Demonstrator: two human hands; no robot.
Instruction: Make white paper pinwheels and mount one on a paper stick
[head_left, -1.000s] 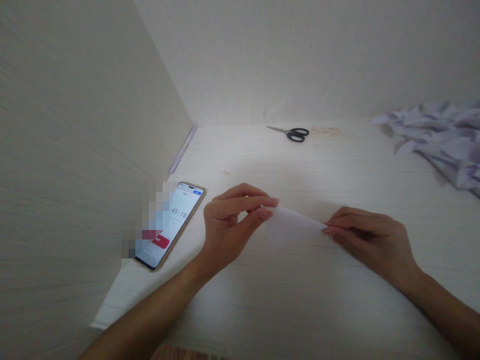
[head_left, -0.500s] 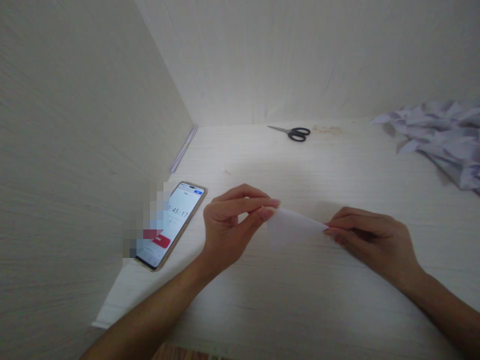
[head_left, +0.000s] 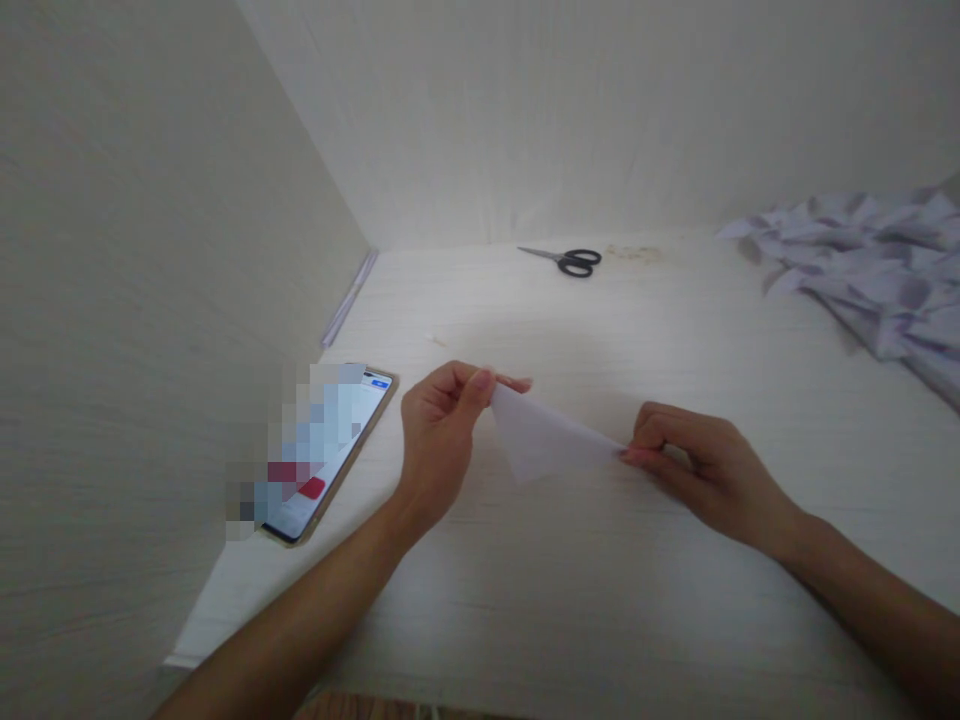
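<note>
Wall on the far left (head_left: 172,330), pale and faintly streaked, and just beside its foot a phone (head_left: 331,468) lies face up on the white table (head_left: 480,620), screen lit, red button showing, much of it blurred out by blocks. Just beyond the phone, a thin whitish strip (head_left: 349,299) runs along the base of that same wall. Rightward to a tiny scrap (head_left: 435,340) on the tabletop, and just this side of it, the left hand (head_left: 442,440): thumb pressed down, clamped on the upper corner of the paper, one finger reaching out past it. And here's the paper (head_left: 547,438) itself, white, roughly triangular, stretched between the two hands, a lower corner pointing down; whether that corner touches the table, I can't tell. Behind it, well apart, black-handled scissors (head_left: 560,258) lie near the back wall (head_left: 600,110), with a brownish smudge (head_left: 632,252) just to their right. On to the right hand (head_left: 697,470), thumb and fingertips together, pinching the paper's narrow end. Far right, a heap of folded paper pieces (head_left: 877,270), white with greyish-purple shading, runs out of view.
</note>
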